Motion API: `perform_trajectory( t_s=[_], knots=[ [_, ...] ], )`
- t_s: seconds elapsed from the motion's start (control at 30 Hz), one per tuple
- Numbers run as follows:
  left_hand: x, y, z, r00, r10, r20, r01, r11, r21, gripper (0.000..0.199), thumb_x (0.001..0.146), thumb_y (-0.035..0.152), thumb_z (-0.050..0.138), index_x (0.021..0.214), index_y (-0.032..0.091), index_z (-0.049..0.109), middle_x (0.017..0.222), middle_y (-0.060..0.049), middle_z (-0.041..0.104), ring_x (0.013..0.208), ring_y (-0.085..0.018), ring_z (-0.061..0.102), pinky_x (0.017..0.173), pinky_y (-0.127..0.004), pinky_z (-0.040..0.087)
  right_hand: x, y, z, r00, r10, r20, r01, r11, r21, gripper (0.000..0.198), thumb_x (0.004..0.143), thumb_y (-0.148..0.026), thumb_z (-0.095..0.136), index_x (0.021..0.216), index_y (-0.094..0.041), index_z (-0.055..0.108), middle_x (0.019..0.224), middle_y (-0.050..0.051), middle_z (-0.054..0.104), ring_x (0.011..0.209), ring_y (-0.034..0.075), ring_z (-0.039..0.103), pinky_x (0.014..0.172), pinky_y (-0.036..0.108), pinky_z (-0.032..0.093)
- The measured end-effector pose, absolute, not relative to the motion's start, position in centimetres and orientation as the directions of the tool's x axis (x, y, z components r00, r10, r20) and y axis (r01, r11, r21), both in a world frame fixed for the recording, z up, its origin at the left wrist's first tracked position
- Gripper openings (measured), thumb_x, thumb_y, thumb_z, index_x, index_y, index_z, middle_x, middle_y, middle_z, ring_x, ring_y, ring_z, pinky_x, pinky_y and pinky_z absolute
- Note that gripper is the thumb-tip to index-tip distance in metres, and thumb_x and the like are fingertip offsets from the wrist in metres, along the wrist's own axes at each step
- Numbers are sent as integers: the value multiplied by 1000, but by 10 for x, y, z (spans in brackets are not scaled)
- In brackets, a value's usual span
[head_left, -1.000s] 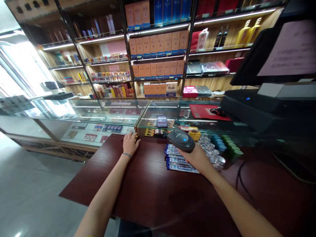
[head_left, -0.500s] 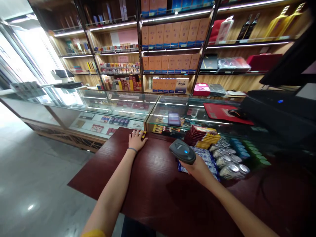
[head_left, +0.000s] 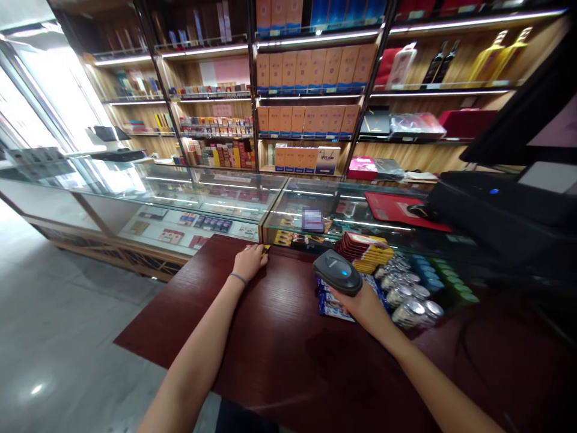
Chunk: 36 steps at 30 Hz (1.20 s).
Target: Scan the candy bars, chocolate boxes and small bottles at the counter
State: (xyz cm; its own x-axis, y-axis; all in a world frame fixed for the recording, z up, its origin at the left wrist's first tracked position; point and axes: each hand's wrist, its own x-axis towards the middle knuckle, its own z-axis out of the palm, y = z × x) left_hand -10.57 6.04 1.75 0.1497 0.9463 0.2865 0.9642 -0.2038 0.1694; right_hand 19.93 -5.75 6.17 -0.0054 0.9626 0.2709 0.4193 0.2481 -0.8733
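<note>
My right hand (head_left: 364,305) is wrapped round the handle of a dark grey barcode scanner (head_left: 337,272), which shows a lit blue light on top. The scanner is above blue-and-white packets (head_left: 336,310) lying on the dark red-brown wooden tabletop (head_left: 274,337). My left hand (head_left: 249,262) rests at the far edge of the tabletop, fingers curled over a small yellow packet (head_left: 267,248) that they mostly hide. Beyond the scanner stands a stack of red and yellow boxes (head_left: 365,249).
Rows of silver-topped cans (head_left: 410,310), with blue cans (head_left: 426,272) and green cans (head_left: 455,282) beside them, crowd the right. Behind runs a glass display counter (head_left: 216,189) with a red mat (head_left: 401,207). A black machine (head_left: 491,204) stands at the right; stocked shelves line the wall.
My left hand's fingers have gone from spread flat to curled over the small yellow packet. The scanner in my right hand has stayed over the packets, with the whole view shifted slightly.
</note>
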Motion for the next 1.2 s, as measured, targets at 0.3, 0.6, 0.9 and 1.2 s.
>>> perform_trajectory(
  t_s=[0.3, 0.6, 0.9, 1.2],
  knots=[
    [-92, 55, 20, -189, 870, 455, 687, -214, 695, 25, 97, 35, 52, 111, 23, 69, 89, -6, 75, 82, -21, 70, 70, -25, 46, 206, -55, 64, 11, 936, 353, 390, 321, -863, 26, 73, -41, 73, 92, -24, 68, 80, 7, 75, 95, 32, 71, 74, 42, 60],
    [-50, 53, 5, -174, 985, -5, -673, -115, 730, 30, 88, 41, 70, 107, 22, 55, 101, -5, 71, 87, -17, 72, 89, -40, 56, 204, -62, 70, -33, 949, 312, 424, 296, -856, 35, 80, -42, 68, 109, -25, 59, 92, 6, 75, 93, 29, 71, 77, 41, 57],
    [-46, 51, 5, -142, 988, -65, -787, -72, 613, 20, 94, 27, 64, 110, 26, 52, 111, -4, 71, 100, -18, 72, 103, -49, 50, 204, -60, 60, -141, 975, 171, 580, 221, -784, 48, 79, -35, 68, 124, -26, 54, 109, 8, 76, 106, 31, 70, 90, 43, 53],
    [-44, 49, 8, -125, 990, -63, -793, -61, 606, 25, 93, 28, 66, 113, 27, 51, 121, -6, 69, 112, -21, 69, 107, -51, 48, 205, -62, 65, -118, 981, 153, 600, 194, -776, 50, 75, -31, 65, 123, -24, 56, 107, 9, 76, 105, 32, 70, 88, 42, 52]
  ],
)
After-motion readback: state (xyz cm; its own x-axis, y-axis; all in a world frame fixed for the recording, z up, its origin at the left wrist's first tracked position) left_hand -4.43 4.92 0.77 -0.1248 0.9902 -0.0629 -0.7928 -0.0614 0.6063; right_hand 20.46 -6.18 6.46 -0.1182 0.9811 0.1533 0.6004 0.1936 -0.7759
